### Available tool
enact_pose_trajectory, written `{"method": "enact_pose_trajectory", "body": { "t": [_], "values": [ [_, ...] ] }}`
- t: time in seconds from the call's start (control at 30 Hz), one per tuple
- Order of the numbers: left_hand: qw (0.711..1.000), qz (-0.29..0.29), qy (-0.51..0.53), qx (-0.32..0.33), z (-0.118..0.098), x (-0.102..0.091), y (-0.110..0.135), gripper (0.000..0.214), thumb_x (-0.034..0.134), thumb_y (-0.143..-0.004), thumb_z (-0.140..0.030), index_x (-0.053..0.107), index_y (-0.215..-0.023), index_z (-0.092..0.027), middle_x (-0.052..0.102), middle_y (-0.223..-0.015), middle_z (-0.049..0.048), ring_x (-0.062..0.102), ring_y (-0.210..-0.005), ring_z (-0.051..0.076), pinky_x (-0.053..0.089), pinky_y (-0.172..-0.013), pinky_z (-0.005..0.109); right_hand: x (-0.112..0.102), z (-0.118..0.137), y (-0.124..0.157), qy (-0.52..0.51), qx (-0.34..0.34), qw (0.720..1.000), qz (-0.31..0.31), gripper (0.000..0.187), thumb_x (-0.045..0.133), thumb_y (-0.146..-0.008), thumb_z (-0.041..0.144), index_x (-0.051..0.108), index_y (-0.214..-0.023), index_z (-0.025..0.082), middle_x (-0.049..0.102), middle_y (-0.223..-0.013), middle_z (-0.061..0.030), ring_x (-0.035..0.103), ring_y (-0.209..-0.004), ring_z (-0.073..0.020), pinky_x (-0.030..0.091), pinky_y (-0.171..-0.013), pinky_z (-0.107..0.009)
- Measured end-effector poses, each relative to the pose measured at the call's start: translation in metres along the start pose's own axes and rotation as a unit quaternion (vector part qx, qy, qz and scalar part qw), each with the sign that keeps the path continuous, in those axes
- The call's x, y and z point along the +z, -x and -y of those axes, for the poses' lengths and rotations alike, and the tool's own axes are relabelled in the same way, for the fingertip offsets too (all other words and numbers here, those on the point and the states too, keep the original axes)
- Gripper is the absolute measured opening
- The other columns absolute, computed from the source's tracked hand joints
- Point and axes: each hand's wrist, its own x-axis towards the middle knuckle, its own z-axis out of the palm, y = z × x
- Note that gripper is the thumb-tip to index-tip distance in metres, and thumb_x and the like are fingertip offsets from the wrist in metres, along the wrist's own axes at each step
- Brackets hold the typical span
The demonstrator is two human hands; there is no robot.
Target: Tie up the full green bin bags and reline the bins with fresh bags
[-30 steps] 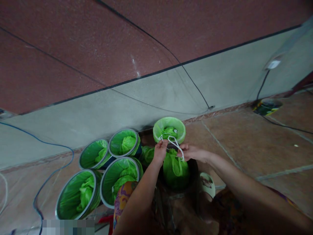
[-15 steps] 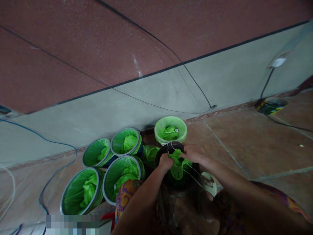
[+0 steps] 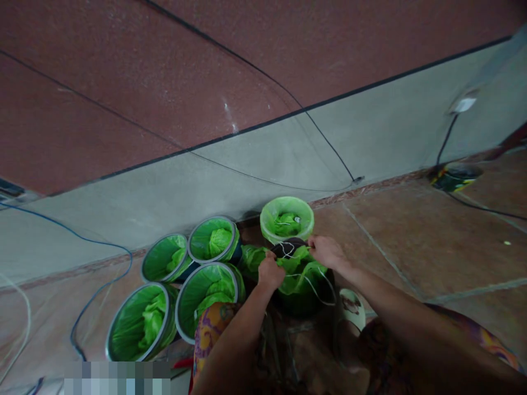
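A thin green plastic bag (image 3: 297, 271) with white drawstrings is stretched between my hands over a dark bucket (image 3: 298, 304) in front of me. My left hand (image 3: 270, 272) is closed on the left part of the bag's edge. At the bucket's far right rim, my right hand (image 3: 328, 252) pinches the bag's other side. A white string (image 3: 327, 291) hangs in a loop below my right hand. Just behind the bucket stands a light green lined bin (image 3: 287, 216) with bunched green plastic in it.
Several bins with grey rims and green liners stand at left, one being the nearest bin (image 3: 138, 323). A blue cable (image 3: 96, 288) crosses the tiles farther left. A dark tin (image 3: 457, 176) sits by the wall at right. A round pale object (image 3: 353, 308) lies near my leg.
My hands have moved apart, the left one leftward, spreading the bag wider across the bucket's mouth. The white strings have shifted with it.
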Motion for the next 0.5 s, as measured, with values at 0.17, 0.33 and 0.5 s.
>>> {"method": "enact_pose_trajectory", "body": {
  "t": [0.17,0.33,0.5],
  "values": [
    [0.995,-0.087,-0.024,-0.042,0.026,-0.042,0.012,0.04,0.053,-0.072,-0.002,0.05,-0.111,-0.012,0.067,-0.103,0.0164,0.065,-0.099,0.027,0.045,-0.086,0.033,-0.039,-0.033,0.008,-0.046,0.051,0.994,-0.087,0.017,0.053,-0.081,0.023,0.068,-0.087,0.02,0.072,-0.087,-0.0075,0.064,-0.079,-0.0188,0.039,-0.063,-0.026],
    [0.979,-0.179,-0.004,-0.093,0.052,-0.065,0.032,0.031,0.053,-0.075,-0.007,0.049,-0.104,-0.018,0.066,-0.095,0.0084,0.066,-0.089,0.023,0.046,-0.079,0.031,-0.059,-0.068,0.025,-0.047,0.079,0.99,-0.106,0.018,0.055,-0.08,0.02,0.071,-0.086,0.015,0.073,-0.086,-0.0152,0.066,-0.078,-0.0222,0.04,-0.062,-0.029],
    [0.986,-0.157,-0.005,-0.063,0.061,-0.051,0.048,0.026,0.052,-0.075,-0.005,0.05,-0.097,-0.019,0.064,-0.095,0.0071,0.064,-0.09,0.019,0.045,-0.081,0.027,-0.031,-0.068,0.036,0.033,0.056,0.998,0.022,0.02,0.057,-0.077,0.017,0.074,-0.088,0.013,0.073,-0.095,-0.017,0.069,-0.086,-0.025,0.047,-0.067,-0.029]
  ]
}}
